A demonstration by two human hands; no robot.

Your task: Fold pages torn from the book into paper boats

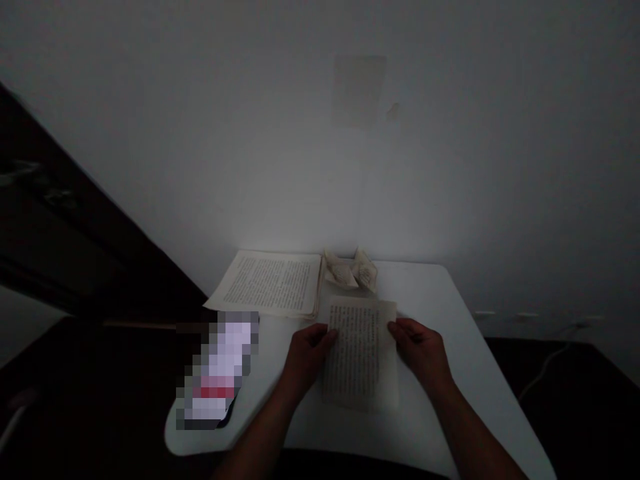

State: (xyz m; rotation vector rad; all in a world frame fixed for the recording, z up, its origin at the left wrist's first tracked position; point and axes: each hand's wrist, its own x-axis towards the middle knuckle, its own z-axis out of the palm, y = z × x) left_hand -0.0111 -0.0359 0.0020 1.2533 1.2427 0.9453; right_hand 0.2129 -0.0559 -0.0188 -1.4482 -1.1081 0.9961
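A printed sheet of paper [360, 357] is held upright by its two side edges over the white table [425, 440]. My left hand [311, 350] pinches its left edge between thumb and fingers. On the opposite edge, my right hand [423, 347] grips it the same way, near the upper corner. Just behind the sheet lie folded paper shapes [350, 270], made from printed pages and resting against the wall side of the table. To their left is a stack of printed sheets [273, 283], lying flat with slightly uneven edges.
A phone-like device [220, 370], blurred out by pixels, lies at the table's left edge. Behind the table rises a pale wall [200, 133] with a faint square patch [359, 90]. A cable [547, 363] hangs from wall sockets at the right.
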